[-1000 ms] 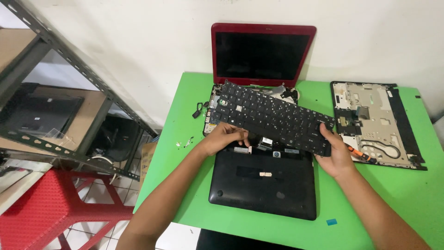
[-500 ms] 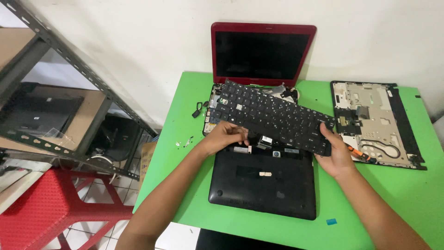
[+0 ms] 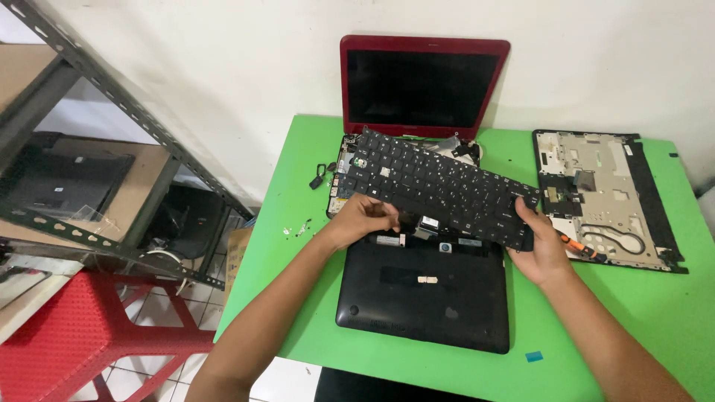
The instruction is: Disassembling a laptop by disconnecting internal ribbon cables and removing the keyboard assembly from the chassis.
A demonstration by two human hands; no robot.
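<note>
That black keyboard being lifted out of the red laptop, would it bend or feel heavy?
The keyboard looks thin and flat, so it is probably light and may flex a little. The left hand and right hand hold opposite ends, which suggests it wants support. Its raised keys look easy to snag.

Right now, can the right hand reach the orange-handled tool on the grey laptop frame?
Probably yes. The right hand holds the black keyboard by its end, and the orange-handled tool lies just beside it with nothing between, but the hand must release first.
</note>
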